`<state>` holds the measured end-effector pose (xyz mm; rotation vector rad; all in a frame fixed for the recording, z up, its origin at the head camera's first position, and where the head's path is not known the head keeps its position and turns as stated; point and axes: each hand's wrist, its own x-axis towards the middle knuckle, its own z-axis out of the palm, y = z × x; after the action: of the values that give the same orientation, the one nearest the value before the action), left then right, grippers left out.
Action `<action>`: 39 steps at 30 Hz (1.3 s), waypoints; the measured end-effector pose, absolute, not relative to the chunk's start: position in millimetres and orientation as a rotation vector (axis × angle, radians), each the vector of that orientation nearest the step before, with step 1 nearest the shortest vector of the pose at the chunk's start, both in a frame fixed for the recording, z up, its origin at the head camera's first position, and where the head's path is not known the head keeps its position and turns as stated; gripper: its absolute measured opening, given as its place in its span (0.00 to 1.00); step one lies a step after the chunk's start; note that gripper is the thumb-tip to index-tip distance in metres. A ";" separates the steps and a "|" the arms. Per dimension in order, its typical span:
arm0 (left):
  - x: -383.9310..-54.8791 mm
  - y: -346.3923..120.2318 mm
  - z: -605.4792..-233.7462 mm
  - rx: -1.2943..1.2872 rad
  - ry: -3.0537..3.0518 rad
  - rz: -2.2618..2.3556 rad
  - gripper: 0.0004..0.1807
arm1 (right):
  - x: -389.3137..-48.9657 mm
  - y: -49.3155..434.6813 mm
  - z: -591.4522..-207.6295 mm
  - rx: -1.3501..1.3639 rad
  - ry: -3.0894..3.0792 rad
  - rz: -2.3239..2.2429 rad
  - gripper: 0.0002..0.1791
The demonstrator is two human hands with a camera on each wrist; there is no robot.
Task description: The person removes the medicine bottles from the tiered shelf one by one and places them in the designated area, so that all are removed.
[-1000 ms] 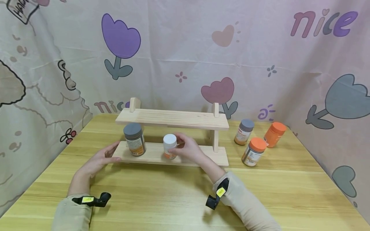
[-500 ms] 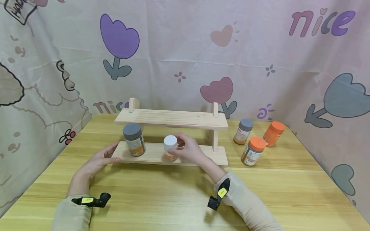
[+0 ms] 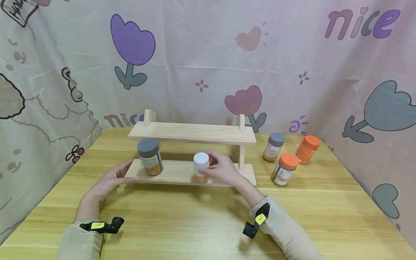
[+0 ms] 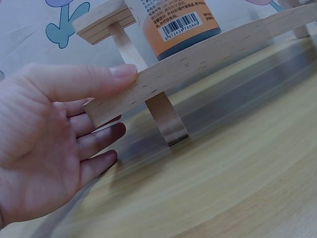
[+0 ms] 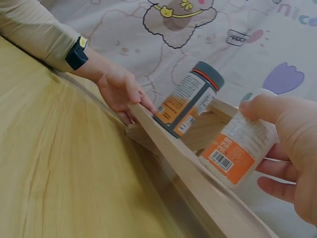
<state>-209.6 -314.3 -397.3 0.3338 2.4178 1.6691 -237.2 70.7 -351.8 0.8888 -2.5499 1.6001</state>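
White-capped bottle: your right grip pinches it; your left grip holds the shelf. Released overhanging the edge, it could topple.

Left hand: bare; creased, plain beige fabric sleeve; black, angular wrist-mounted camera unit bearing a yellow rectangular label. Right hand: bare; matching beige fabric sleeve, black wrist camera, yellow label. Print illegible.
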 end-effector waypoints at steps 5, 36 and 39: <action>-210.0 -314.8 -397.0 0.345 2.419 1.666 0.46 | -238.0 84.3 -351.4 0.843 -2.555 1.575 0.28; -210.2 -314.7 -398.3 0.341 2.412 1.680 0.45 | -232.7 202.4 -293.7 0.566 -2.420 1.462 0.26; -210.5 -314.5 -398.9 0.333 2.413 1.675 0.46 | -230.9 217.1 -288.8 0.498 -2.429 1.407 0.26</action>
<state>-210.5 -314.5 -398.9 0.3326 2.4127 1.6752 -230.9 217.1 -288.8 0.4984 -2.4293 1.4069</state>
